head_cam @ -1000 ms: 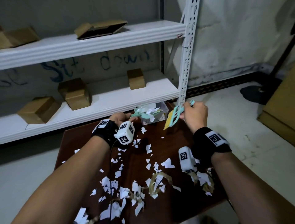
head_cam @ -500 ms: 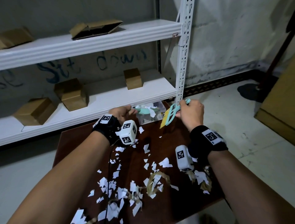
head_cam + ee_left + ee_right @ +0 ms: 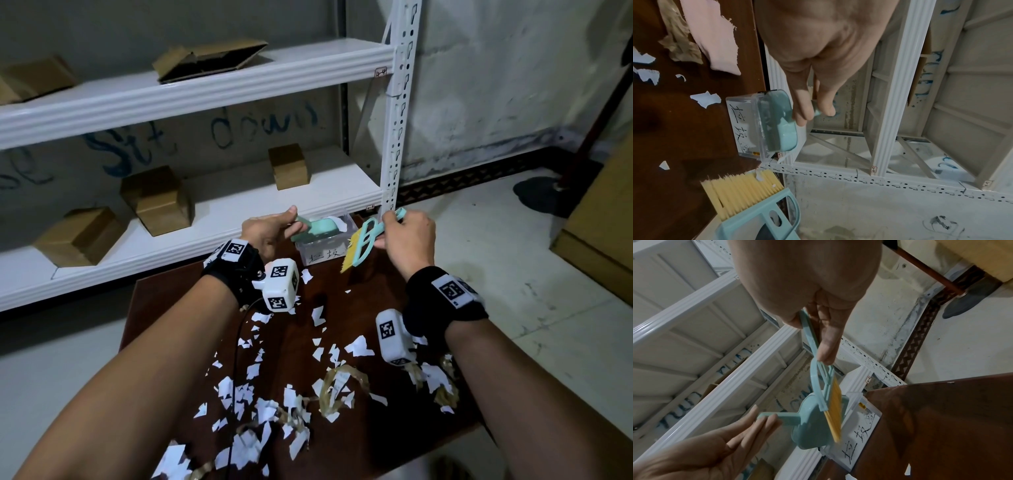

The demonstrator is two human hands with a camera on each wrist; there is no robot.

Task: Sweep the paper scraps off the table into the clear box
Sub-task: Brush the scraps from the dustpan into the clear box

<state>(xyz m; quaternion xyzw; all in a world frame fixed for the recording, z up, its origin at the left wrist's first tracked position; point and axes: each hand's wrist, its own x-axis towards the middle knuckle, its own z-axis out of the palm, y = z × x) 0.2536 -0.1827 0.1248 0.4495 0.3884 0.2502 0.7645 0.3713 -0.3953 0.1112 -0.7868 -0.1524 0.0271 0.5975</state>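
White paper scraps (image 3: 274, 394) lie scattered over the dark brown table (image 3: 363, 301). The clear box (image 3: 322, 251), labelled in handwriting, stands at the table's far edge. My left hand (image 3: 291, 222) pinches the handle of a teal dustpan (image 3: 320, 229), which is tipped over the box's opening. The left wrist view shows the dustpan (image 3: 781, 123) turned face down into the box (image 3: 744, 128). My right hand (image 3: 388, 229) grips the handle of a teal brush (image 3: 361, 245) with yellow bristles, held in the air just right of the box. The brush (image 3: 826, 386) hangs with its bristles down.
A white metal shelf (image 3: 212, 209) with several cardboard boxes (image 3: 157, 200) runs behind the table. Its upright post (image 3: 399, 113) stands right behind the brush. Curled brownish tape strips (image 3: 339, 383) lie among the scraps. A brown cabinet (image 3: 603, 219) stands on the floor at right.
My left hand has tipped the dustpan further over the clear box, and the scraps that lay on it are no longer seen. The right hand has kept the brush beside the box.
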